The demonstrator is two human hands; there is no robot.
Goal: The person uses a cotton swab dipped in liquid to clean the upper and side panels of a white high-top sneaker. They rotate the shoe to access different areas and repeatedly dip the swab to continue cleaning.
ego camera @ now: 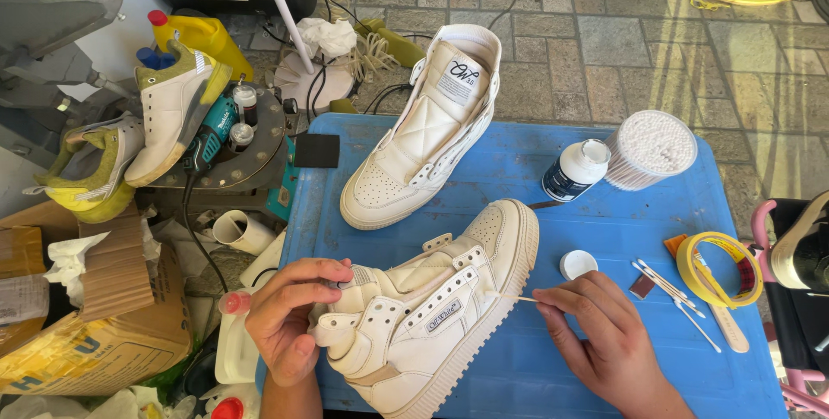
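A blue table (604, 238) carries two cream high-top sneakers. The near sneaker (432, 307) lies on its side at the front edge, sole toward the right, a small rectangular label on its flank. The left hand (289, 315) grips its ankle collar, fingers curled over the padding. The right hand (596, 333) pinches a thin cotton swab (518, 297) whose tip touches the sole edge. Behind stand a dark white-capped bottle (574, 170) and a round tub of swabs (652, 149).

Our left hand (289, 320): fingers curled, thumb and forefinger pinched, palm turned inward. Our right hand (604, 333): palm down, fingertips pinched together, wrist angled toward the near right corner.
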